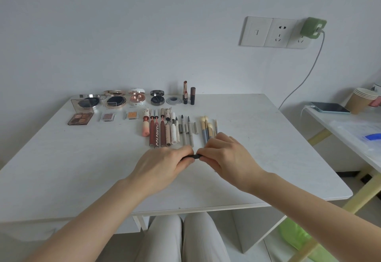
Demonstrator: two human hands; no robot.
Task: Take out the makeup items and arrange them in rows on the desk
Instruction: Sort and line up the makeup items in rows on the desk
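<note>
A thin black makeup stick [195,156] hangs just above the white desk [268,148], held between both hands. My left hand [165,168] grips its left part and my right hand [227,156] pinches its right end, so most of the stick is hidden. Beyond the hands lie rows of makeup: open compacts [114,101] at the back, two upright lipsticks [188,95], eyeshadow palettes [81,118], lip tubes [156,132], grey pencils [186,132] and small brushes [207,127].
A side table at the right holds a phone [329,107] and stacked paper cups [360,100]. A green charger [313,27] sits in the wall socket, its cable running down to the phone. A green bag [296,235] lies on the floor.
</note>
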